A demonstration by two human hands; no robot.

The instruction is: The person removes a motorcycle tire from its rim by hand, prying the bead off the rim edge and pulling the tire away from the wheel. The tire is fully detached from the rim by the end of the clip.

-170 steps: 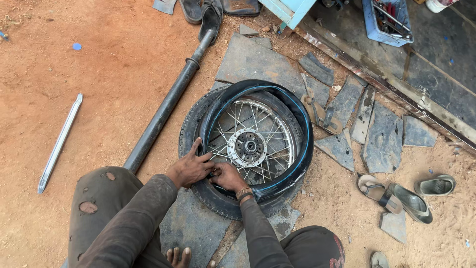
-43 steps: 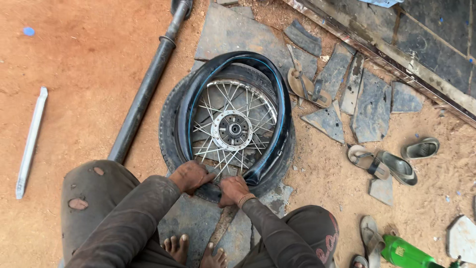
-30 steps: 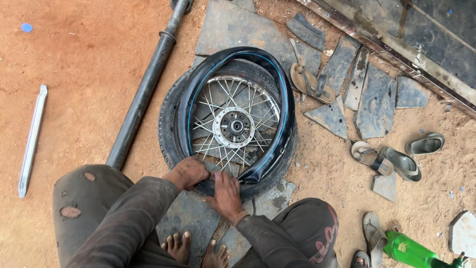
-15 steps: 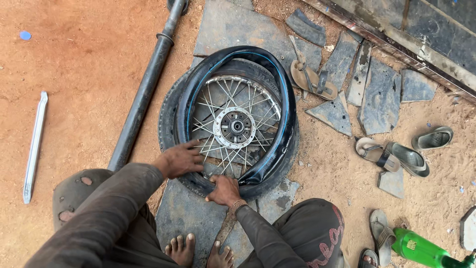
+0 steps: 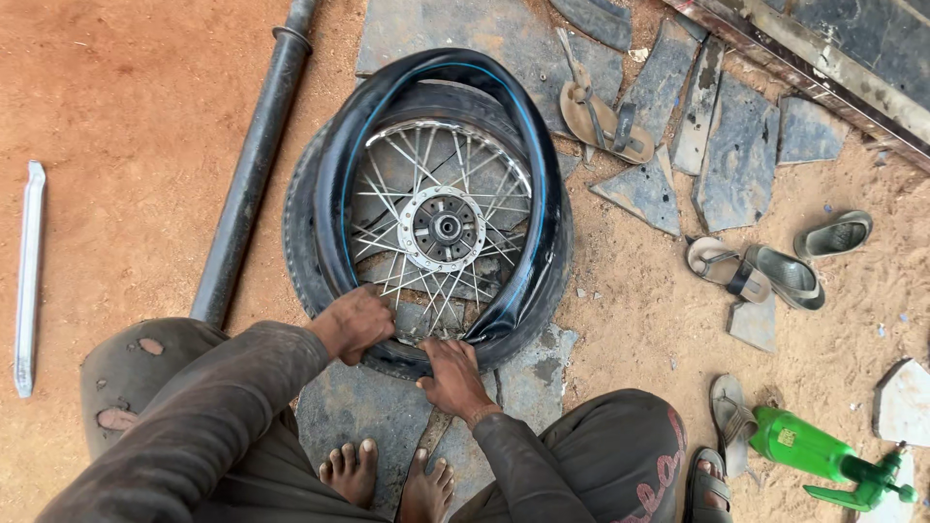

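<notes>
A spoked motorcycle wheel lies flat on grey stone slabs, its black tyre around the rim. A black inner tube with a thin blue line sits loosely on top, partly pulled out. My left hand grips the near edge of the tyre and tube at the rim. My right hand presses down on the tyre's near edge just right of it. My bare feet rest on the slab below the wheel.
A long black metal pipe lies left of the wheel, and a flat silver tyre lever farther left on red dirt. Sandals and slippers lie to the right. A green spray bottle lies at lower right.
My view has shifted and closed in on the wheel. My left hand moved from the spokes to the tyre's near edge; my right hand stays pressing there.
</notes>
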